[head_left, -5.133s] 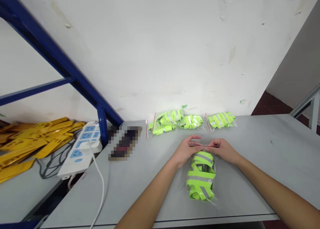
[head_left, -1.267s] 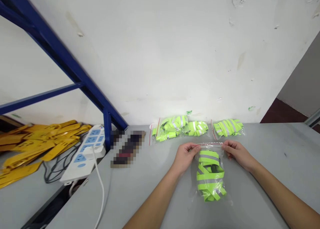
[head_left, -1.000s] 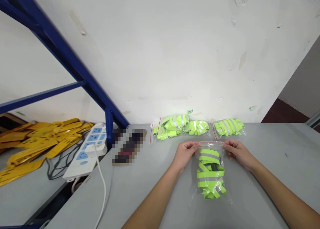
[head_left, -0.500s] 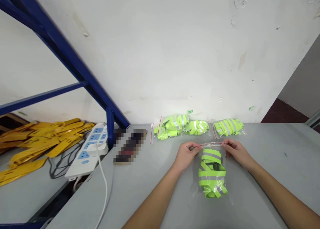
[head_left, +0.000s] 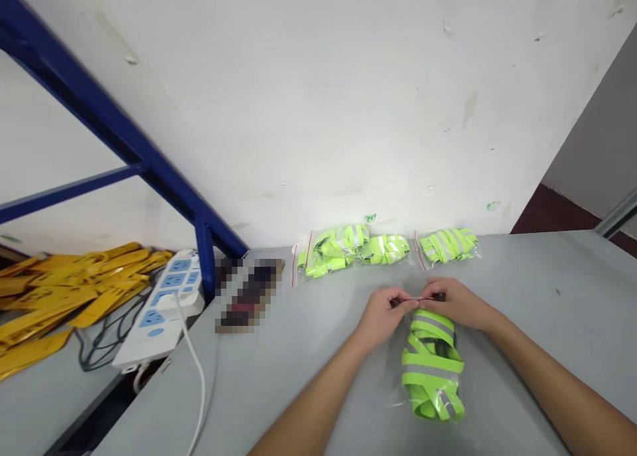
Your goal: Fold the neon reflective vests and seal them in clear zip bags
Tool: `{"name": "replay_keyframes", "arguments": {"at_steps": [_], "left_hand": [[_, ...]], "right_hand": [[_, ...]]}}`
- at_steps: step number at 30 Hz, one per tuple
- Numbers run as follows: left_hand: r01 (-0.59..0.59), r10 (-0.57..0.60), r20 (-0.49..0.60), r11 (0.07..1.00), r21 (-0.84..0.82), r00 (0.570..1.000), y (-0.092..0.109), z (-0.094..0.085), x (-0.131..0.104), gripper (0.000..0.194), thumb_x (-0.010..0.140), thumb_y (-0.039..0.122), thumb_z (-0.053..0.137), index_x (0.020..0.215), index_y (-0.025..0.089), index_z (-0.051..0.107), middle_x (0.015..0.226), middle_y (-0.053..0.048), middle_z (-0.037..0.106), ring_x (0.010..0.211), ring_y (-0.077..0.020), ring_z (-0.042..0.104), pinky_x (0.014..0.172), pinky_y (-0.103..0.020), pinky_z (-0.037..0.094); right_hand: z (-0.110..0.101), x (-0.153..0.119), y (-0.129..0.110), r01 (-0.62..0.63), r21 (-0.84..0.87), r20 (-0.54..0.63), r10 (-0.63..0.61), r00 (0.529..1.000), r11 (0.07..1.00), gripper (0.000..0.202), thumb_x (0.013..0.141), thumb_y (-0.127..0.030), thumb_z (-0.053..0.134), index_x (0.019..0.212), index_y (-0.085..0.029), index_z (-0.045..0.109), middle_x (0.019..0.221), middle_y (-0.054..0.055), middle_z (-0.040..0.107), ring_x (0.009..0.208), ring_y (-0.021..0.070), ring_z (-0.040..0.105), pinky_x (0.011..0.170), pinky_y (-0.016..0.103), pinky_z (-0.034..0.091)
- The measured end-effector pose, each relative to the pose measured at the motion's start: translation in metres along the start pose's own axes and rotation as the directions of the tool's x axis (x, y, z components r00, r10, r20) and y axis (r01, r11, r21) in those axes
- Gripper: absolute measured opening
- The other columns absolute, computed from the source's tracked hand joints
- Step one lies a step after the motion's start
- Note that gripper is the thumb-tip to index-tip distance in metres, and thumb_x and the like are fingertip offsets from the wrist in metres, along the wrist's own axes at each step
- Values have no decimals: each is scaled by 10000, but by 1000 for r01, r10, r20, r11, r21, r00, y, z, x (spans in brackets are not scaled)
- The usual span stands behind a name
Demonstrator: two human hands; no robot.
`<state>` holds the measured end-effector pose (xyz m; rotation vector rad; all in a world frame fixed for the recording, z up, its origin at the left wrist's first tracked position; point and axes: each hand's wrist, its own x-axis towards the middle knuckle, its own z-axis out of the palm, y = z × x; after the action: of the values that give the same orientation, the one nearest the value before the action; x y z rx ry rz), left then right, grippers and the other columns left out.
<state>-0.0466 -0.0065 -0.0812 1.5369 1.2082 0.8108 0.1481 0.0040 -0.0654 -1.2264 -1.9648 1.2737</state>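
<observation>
A clear zip bag (head_left: 432, 370) with a folded neon-green reflective strap inside lies on the grey table in front of me. My left hand (head_left: 385, 316) pinches the bag's red-lined top edge from the left. On the right, my right hand (head_left: 450, 302) grips the same edge, its fingertips close beside those of the left. Most of the zip strip is hidden behind the fingers. Silver bands cross the green strap, and a dark part shows among its folds.
Similar bagged green straps (head_left: 338, 250) lie along the wall, with another bag (head_left: 448, 245) to their right. At left are a white power strip (head_left: 164, 303) with a cable, yellow strips (head_left: 84, 283), a blue metal frame (head_left: 169, 184) and a pixelated flat object (head_left: 251, 295).
My hands have come closer together along the bag's top edge, the right one shifting left. The view has turned slightly, and the bag now sits a little lower in it.
</observation>
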Motion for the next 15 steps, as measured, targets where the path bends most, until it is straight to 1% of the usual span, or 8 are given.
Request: {"name": "replay_keyframes", "arguments": {"at_steps": [4, 7, 10, 15], "left_hand": [[34, -34, -63, 999, -11, 997, 0, 2, 1, 255, 738, 418, 617, 667, 174, 641, 614, -1, 601, 582, -140, 490, 541, -243, 365], [31, -29, -115, 999, 14, 993, -1, 3, 2, 256, 740, 422, 593, 650, 182, 598, 602, 7, 566, 584, -141, 474, 545, -242, 354], [21, -16, -152, 999, 33, 988, -3, 1, 3, 268, 741, 432, 583, 637, 186, 568, 586, 14, 539, 567, -138, 456, 539, -244, 346], [22, -20, -205, 1000, 9, 979, -7, -4, 6, 291, 732, 456, 585, 619, 190, 545, 557, 22, 512, 541, -132, 437, 527, -245, 341]], "right_hand": [[5, 5, 1, 42, -21, -36, -43, 998, 999, 352, 805, -522, 594, 641, -214, 641, 741, 13, 533, 638, 146, 471, 583, 287, 369], [7, 8, 4, 54, -27, -55, -55, 997, 998, 356, 808, -515, 594, 630, -209, 637, 746, 10, 528, 638, 142, 466, 598, 287, 368], [4, 8, 6, 52, -44, -76, -56, 996, 998, 355, 808, -502, 602, 624, -200, 629, 739, 8, 521, 633, 138, 461, 594, 283, 360], [-7, 5, 13, 41, -37, -112, -45, 993, 998, 320, 806, -477, 614, 651, -200, 649, 744, 10, 536, 646, 147, 481, 598, 286, 373]]}}
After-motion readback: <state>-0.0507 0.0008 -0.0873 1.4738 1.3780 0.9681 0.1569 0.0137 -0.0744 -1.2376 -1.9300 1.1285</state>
